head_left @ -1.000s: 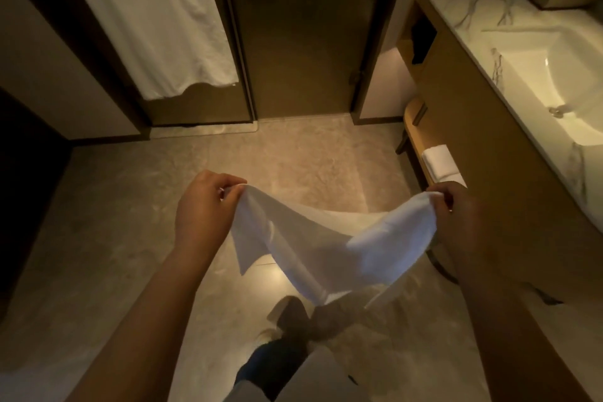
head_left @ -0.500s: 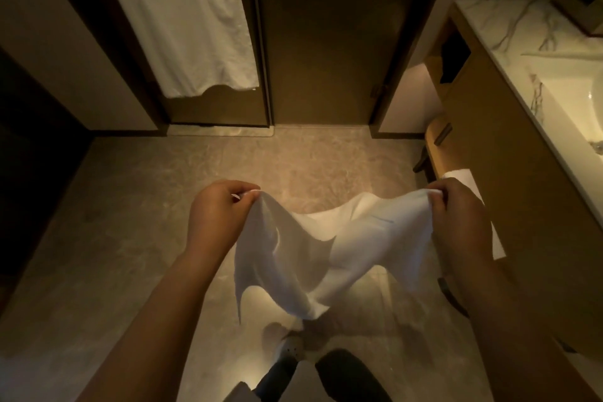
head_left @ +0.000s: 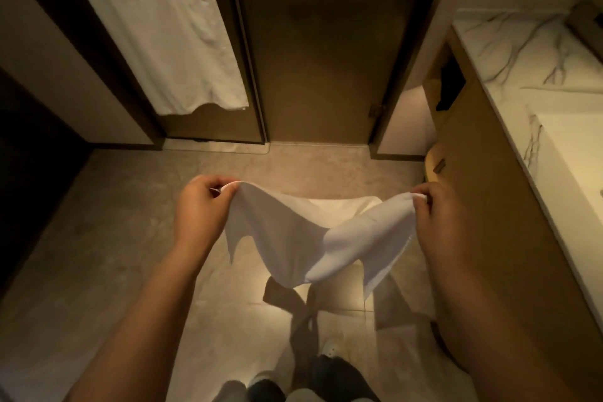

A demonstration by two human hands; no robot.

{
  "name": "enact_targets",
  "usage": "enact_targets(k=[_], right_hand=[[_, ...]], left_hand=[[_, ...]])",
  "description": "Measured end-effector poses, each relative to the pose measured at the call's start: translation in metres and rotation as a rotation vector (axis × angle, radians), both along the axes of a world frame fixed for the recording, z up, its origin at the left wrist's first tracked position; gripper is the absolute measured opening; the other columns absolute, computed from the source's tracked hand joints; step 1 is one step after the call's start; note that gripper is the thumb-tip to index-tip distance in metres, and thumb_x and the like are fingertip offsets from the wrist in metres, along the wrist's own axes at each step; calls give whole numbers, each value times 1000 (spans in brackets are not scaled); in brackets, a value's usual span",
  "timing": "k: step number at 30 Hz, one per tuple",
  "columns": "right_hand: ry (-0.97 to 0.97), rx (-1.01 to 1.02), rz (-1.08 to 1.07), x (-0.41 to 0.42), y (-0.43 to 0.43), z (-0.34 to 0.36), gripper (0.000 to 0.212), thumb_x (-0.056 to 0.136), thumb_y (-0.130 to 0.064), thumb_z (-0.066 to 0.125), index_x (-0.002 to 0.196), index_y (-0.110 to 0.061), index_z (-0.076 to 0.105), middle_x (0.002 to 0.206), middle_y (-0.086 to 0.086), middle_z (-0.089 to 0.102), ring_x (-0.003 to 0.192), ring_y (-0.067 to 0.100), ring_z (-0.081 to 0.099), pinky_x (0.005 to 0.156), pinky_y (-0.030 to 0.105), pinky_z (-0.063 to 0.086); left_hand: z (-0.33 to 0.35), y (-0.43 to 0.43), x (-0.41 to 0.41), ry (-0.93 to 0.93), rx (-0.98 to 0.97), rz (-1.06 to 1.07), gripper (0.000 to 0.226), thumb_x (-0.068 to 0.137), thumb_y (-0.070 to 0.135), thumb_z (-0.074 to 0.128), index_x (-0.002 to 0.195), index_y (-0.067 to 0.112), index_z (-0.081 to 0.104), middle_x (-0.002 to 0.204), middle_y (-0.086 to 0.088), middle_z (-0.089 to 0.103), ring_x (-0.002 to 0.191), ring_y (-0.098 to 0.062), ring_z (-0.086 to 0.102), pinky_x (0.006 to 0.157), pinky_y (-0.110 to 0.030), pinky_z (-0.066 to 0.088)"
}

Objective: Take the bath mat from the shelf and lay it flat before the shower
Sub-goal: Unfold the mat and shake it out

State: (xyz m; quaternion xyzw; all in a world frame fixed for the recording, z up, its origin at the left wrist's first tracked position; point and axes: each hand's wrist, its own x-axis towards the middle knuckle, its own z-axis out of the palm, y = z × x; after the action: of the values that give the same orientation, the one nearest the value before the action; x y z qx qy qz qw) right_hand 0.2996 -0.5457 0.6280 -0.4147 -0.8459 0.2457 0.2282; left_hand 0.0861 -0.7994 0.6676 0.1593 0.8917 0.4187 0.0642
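Observation:
A white bath mat hangs in the air between my hands, sagging in the middle above the grey tiled floor. My left hand pinches its left corner and my right hand pinches its right corner. The brown shower door with a horizontal bar handle stands straight ahead, its threshold a short way beyond the mat. The mat's lower edge droops toward my feet and casts a shadow on the tiles.
A white towel hangs on the panel left of the door. A wooden vanity with a marble top and basin runs along the right. A dark opening lies at far left.
My view has moved closer to the shower door and turned left, so the shelf towel under the vanity is out of sight. The mat has been pulled wider between my hands.

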Motion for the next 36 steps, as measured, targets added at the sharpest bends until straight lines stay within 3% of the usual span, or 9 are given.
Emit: enact_targets(k=[9,14,19,24,27,31,36], right_hand=[[-64,-99,-6,-32,70,12,18,97,-25,46,108,-21,60,103,3,64,85,16,55,69,28,44],[-87,-76,-19,-64,93,10,17,96,-24,48,107,-21,60,104,6,65,82,16,52,68,26,41],[-93,-56,-37,-105,107,9,15,95,-24,50,105,-20,60,102,6,65,82,16,52,68,25,42],[-110,-32,-11,-154,119,16,15,92,-23,54,102,-16,63,96,7,65,78,18,55,53,17,34],[-117,-4,-8,-181,124,18,13,90,-22,59,98,-14,64,93,8,67,75,16,53,52,15,31],[-148,-22,8,-204,130,14,15,93,-22,56,100,-13,65,96,10,66,78,17,52,62,22,36],[-209,-85,22,-226,158,11,23,92,-16,57,112,-10,66,108,16,66,94,30,59,77,30,43]], left_hand=[[11,68,-18,-5,-50,64,18,90,26,59,102,18,70,101,-3,60,88,-15,58,75,-29,50],[13,92,-42,-6,-47,50,19,90,26,59,103,17,70,101,-4,61,88,-16,57,74,-29,49],[4,115,-86,24,-37,11,12,90,28,60,94,25,70,94,1,61,79,-6,55,63,-20,42],[-6,130,-143,6,1,-22,11,88,31,61,90,27,71,91,4,67,80,-6,59,68,-26,50],[-11,138,-171,-18,13,-43,10,88,31,61,87,31,71,87,8,69,78,-5,61,67,-27,51],[-14,149,-198,-54,23,-55,12,87,31,62,88,28,73,84,10,69,77,-6,63,72,-36,55],[-15,176,-222,-44,42,-49,9,87,29,62,83,32,70,80,13,68,74,-4,62,67,-31,54]])
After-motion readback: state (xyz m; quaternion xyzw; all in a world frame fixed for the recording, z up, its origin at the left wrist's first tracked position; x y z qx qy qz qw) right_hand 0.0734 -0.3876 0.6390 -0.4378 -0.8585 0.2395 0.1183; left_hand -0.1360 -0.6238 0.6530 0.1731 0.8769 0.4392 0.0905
